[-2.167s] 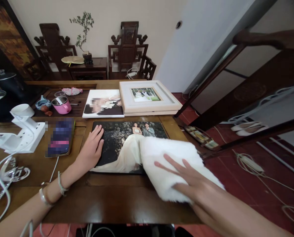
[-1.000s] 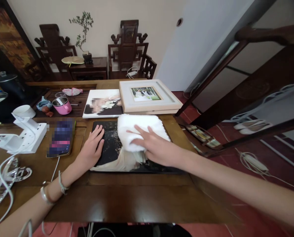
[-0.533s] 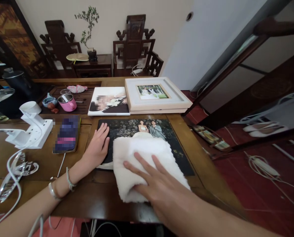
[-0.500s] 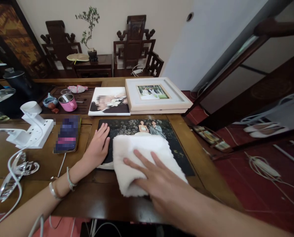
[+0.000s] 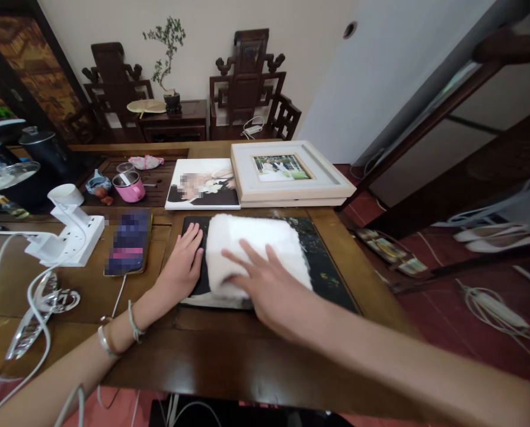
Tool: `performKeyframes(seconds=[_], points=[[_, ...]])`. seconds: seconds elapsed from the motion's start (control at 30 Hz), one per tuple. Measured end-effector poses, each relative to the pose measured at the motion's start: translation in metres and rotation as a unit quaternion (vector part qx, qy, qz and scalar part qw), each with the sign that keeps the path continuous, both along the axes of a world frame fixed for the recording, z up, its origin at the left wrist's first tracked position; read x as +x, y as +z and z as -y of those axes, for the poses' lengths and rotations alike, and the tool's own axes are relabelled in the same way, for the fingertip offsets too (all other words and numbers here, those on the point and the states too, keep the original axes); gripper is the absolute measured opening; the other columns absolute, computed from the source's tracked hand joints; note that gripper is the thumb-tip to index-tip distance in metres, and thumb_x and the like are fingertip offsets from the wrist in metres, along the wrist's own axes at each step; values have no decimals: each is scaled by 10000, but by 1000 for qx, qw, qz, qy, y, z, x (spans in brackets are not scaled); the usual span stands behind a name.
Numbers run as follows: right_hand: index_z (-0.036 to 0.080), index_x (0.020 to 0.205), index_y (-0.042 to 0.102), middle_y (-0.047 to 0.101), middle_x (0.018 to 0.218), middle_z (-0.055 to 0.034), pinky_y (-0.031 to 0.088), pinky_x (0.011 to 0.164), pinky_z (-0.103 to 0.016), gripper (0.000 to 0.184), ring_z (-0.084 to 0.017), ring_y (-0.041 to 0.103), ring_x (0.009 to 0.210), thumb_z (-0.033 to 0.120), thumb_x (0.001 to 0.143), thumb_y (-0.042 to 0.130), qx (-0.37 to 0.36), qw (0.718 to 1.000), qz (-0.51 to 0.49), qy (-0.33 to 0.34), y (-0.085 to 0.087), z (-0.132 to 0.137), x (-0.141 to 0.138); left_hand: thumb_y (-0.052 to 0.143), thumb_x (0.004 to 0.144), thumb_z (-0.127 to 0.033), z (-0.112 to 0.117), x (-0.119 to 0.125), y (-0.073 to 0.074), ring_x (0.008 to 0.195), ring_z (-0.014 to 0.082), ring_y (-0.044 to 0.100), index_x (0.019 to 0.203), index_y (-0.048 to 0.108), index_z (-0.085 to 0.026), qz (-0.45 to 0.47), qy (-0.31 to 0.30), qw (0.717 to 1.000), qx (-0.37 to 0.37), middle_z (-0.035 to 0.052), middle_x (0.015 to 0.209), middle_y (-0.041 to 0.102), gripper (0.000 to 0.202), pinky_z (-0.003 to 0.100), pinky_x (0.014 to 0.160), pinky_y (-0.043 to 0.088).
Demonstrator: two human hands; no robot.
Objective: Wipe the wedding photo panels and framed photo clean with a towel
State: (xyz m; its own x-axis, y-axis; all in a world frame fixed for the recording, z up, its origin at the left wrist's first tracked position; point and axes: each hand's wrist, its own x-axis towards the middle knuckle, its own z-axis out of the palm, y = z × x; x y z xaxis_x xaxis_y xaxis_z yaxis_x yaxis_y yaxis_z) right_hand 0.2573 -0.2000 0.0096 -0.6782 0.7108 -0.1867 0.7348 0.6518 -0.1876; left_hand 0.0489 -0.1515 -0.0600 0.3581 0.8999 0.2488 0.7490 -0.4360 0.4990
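Observation:
My left hand (image 5: 185,264) lies flat on the left edge of a dark photo panel (image 5: 331,267), fingers stretched out. A thick, fluffy white cloth (image 5: 258,231), folded over, covers most of the panel's picture. On top of it my right hand (image 5: 265,279) presses with spread fingers, the thumb side at the cloth's near fold; it holds the cloth against the panel. Only the panel's black right side and a pale strip along its near edge show. Behind the panel lie a smaller photo board (image 5: 203,184) and a thick white-framed photo (image 5: 291,172).
Left on the wooden table (image 5: 211,356) are a phone (image 5: 129,243) with a cable, a white power strip (image 5: 76,240), a clear hair claw (image 5: 42,308) and a pink cup (image 5: 129,187). A dark kettle (image 5: 40,148) stands farther back. Dark wooden furniture (image 5: 425,196) is at the right.
My right hand and the cloth have slid away from me across the panel, now hiding the two figures in its picture. My left hand stays on the panel's edge.

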Motion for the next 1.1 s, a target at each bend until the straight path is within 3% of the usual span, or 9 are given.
performKeyframes(seconds=[0.1,0.2,0.4,0.5,0.57,0.83,0.9,1.0,1.1], points=[[202,1147,660,213,1569,-123,167,998,-804,508,-501,81,1393,22,684,548,-37,998,-24,42,-4,42,1,297,963,-243,1,1,2,1444,269,233,1393,415,-71,-5,0,1000,-4,198,1513,347,478,533,1154,226],[204,1112,673,239,1562,-105,166,1013,-794,471,-480,90,1400,35,690,549,-56,996,-27,67,-2,52,5,295,963,-233,2,3,3,1447,266,224,1398,409,-90,-2,1,1000,-4,189,1518,341,472,543,1152,223],[180,1264,588,288,1552,-99,282,1055,-683,662,-405,145,1423,-80,673,444,-1,1000,20,15,14,-13,4,292,962,-235,-1,5,1,1445,266,230,1399,408,-82,-4,4,1000,-9,185,1515,350,477,539,1154,214],[145,1326,530,303,1545,-113,315,1034,-680,675,-413,185,1414,-79,699,417,53,998,25,5,11,-41,0,301,966,-235,-2,4,1,1444,269,230,1403,407,-77,4,-1,1000,-11,190,1512,354,477,532,1155,218],[149,1326,534,284,1551,-118,296,1035,-693,658,-428,178,1411,-70,713,437,75,997,36,5,6,-43,-2,308,966,-230,-3,4,0,1444,275,229,1403,404,-59,8,0,1000,-10,202,1510,352,479,524,1158,220],[213,967,730,331,1522,-131,271,978,-779,260,-500,215,1363,104,795,569,49,995,-67,58,-15,54,4,292,964,-212,-2,4,0,1447,265,223,1393,422,-90,1,-8,1000,4,181,1520,344,464,526,1157,219],[214,915,729,360,1512,-110,278,985,-773,229,-483,222,1370,119,788,563,39,993,-90,72,-14,66,8,298,968,-217,-2,4,1,1449,265,216,1391,426,-93,3,-11,1000,2,179,1523,338,458,534,1155,217],[230,1012,708,379,1511,-61,262,1037,-729,400,-425,219,1396,34,708,534,-4,996,-65,68,-5,52,13,297,967,-205,-1,4,1,1450,262,214,1394,421,-83,2,-10,1000,-1,185,1521,338,461,529,1157,212],[226,1160,653,370,1522,-58,258,1077,-666,616,-371,197,1420,-65,656,451,-8,999,-31,28,5,9,12,298,962,-201,-1,3,0,1445,259,231,1396,417,-73,2,-7,1000,-1,190,1515,349,468,521,1160,213]])
